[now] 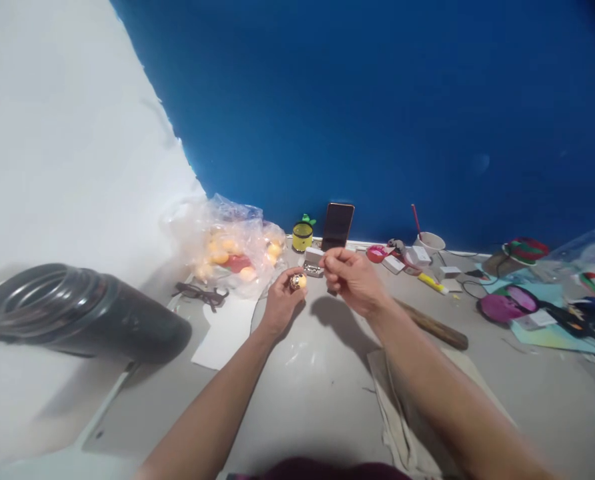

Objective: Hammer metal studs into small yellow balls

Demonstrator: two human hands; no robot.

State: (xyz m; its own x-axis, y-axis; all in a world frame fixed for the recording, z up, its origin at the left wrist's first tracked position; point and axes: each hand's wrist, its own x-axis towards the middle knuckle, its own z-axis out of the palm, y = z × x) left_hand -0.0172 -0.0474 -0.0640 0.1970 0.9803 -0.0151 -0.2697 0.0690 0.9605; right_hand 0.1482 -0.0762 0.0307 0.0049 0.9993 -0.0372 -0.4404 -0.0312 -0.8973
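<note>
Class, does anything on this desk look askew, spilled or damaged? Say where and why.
The dark cylinder at far left looks steeply tilted, though the wide lens may exaggerate that. The beige cloth by the right forearm lies rumpled. I see no obvious spill; the yellow item in the left hand is too small to judge.
</note>
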